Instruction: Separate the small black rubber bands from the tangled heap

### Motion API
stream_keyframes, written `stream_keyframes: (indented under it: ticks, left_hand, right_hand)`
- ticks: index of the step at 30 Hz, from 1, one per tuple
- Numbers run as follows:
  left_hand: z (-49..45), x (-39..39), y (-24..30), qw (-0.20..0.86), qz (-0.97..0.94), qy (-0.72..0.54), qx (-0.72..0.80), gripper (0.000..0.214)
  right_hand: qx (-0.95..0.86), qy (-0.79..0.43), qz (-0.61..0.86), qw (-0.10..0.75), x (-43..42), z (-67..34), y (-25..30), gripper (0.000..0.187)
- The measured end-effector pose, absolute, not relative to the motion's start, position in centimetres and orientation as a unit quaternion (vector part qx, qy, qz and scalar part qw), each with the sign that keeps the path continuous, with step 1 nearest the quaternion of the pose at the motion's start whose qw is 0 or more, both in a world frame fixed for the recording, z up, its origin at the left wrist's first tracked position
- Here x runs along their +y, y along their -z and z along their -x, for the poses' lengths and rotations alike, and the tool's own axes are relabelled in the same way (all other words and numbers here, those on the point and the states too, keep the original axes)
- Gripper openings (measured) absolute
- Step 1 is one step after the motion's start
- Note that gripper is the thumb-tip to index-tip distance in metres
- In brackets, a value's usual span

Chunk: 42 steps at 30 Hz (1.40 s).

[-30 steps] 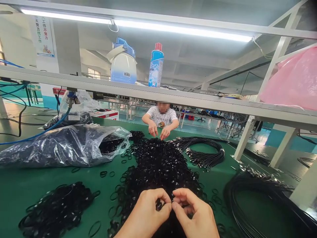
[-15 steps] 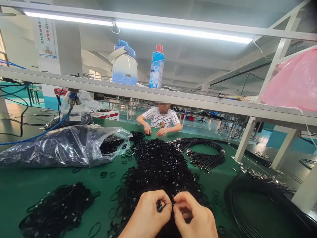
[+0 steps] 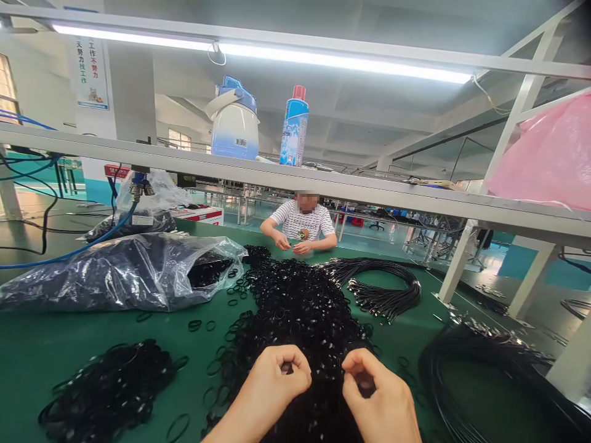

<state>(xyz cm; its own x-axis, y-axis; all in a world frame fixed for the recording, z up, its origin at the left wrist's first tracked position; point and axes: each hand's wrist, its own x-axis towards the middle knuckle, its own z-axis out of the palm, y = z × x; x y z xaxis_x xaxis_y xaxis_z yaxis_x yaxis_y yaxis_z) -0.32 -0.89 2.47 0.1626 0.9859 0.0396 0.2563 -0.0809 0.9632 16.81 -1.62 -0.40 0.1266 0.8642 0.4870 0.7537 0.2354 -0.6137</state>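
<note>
A big heap of small black rubber rings (image 3: 300, 307) lies on the green table (image 3: 50, 344) in front of me. My left hand (image 3: 272, 384) hovers over its near edge, fingers curled into a pinch around something small and dark. My right hand (image 3: 383, 403) is beside it, a short gap away, fingers also curled shut; what they grip is hidden. A smaller pile of black rings (image 3: 106, 387) sits at the lower left.
A clear plastic bag of black rings (image 3: 115, 271) lies at left. Bundles of black cables (image 3: 383, 286) lie at right, more coils (image 3: 484, 369) nearer. Across the table a person in a striped shirt (image 3: 302, 224) works. A shelf rail (image 3: 323, 184) carries a jug and spray can.
My two hands, which were touching fingertip to fingertip over the rings, have drawn apart sideways. The person across the table has brought both hands closer together.
</note>
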Motion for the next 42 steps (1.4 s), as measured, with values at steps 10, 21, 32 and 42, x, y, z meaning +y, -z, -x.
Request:
stream_keyframes:
  ticks: [10,21,32,42]
  left_hand:
    - [0.6,-0.2,-1.5,0.644,-0.454,-0.403,0.466,0.022]
    - [0.0,-1.5,-1.8,0.734,-0.433,-0.397,0.341,0.036]
    - [0.5,-0.5,-2.1,0.61,-0.472,-0.418,0.481,0.029]
    - [0.5,0.0,-1.3,0.53,-0.574,-0.383,0.492,0.038]
  right_hand:
    - [-0.679,-0.124,0.607,0.393,-0.8,-18.8,0.3,0.017]
    - [-0.714,-0.244,0.499,0.426,-2.0,-15.9,0.3,0.017]
    - [-0.632,-0.312,0.538,0.463,-0.9,-17.7,0.7,0.027]
    - [-0.594,-0.401,0.494,0.492,-1.4,-17.7,-0.3,0.026]
